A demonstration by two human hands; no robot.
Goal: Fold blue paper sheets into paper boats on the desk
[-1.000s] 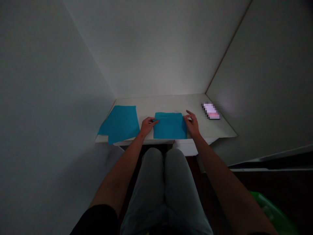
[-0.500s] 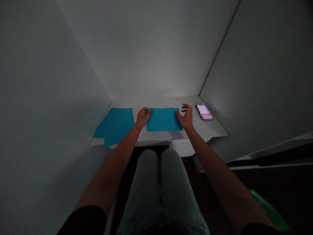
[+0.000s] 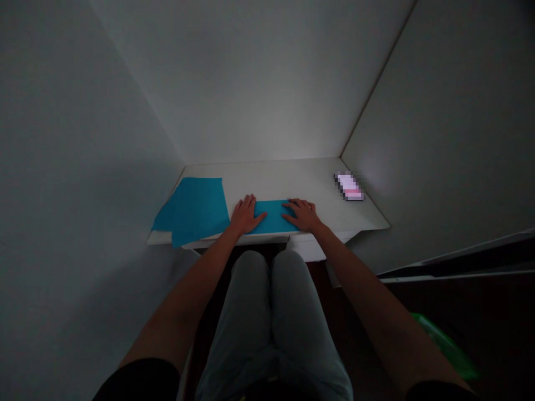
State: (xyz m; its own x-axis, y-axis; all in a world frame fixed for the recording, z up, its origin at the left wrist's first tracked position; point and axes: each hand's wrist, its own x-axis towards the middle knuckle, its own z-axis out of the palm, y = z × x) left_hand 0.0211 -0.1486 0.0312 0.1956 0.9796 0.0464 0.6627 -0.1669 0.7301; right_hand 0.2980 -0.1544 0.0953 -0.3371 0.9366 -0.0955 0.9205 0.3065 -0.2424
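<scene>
A small blue sheet (image 3: 273,216), paper or thin cloth, lies flat near the front edge of the white desk (image 3: 276,178). My left hand (image 3: 246,216) rests on its left end, fingers stretched out and thumb spread inward. On the right end lies my right hand (image 3: 302,215), also flat with fingers apart. Both hands cover the ends of the sheet. Left of my left hand, larger blue sheets (image 3: 198,209) overlap, their lower corner hanging over the desk's front edge.
A phone (image 3: 350,186) with a lit, blurred screen lies at the desk's right side. Walls (image 3: 259,83) close in the back and both sides. My legs (image 3: 271,317) are below the desk front. Something green (image 3: 447,345) is on the dark floor at lower right.
The small sheet has come toward me and looks narrower from back to front. Both hands have gone from holding its side edges to lying flat on it.
</scene>
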